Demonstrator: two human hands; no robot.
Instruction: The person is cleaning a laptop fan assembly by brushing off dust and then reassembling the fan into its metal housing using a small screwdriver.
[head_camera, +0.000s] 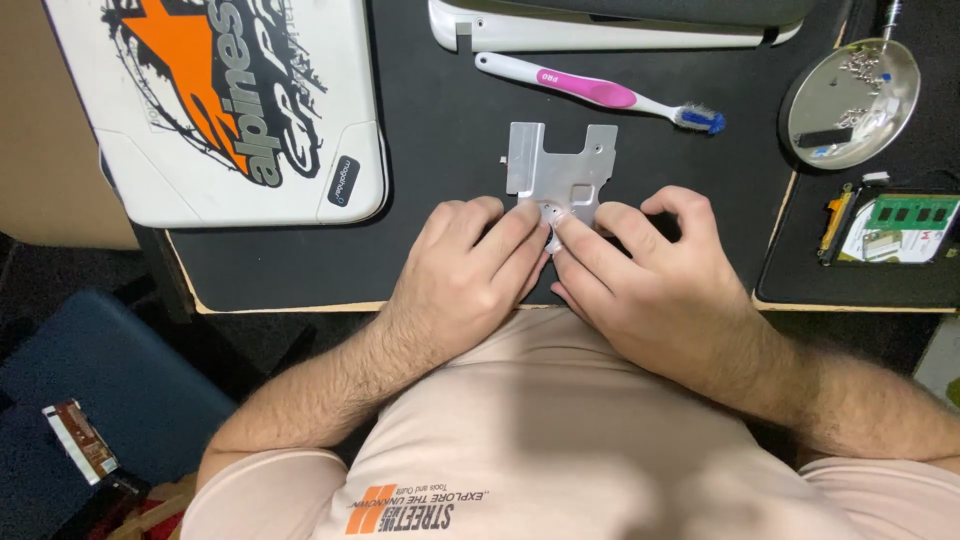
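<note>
At tabletop centre: metal bracket, flat, extending far from both hands. Left hand and right hand meet at its near edge, fingertips pinched together on it, equally close.

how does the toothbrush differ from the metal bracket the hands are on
The toothbrush is long, slim, white and pink with blue bristles; the metal bracket is a flat, notched grey plate. The toothbrush lies untouched, while fingertips of the left hand and right hand press the metal bracket's near edge. Both lie flat on the black mat.
</note>
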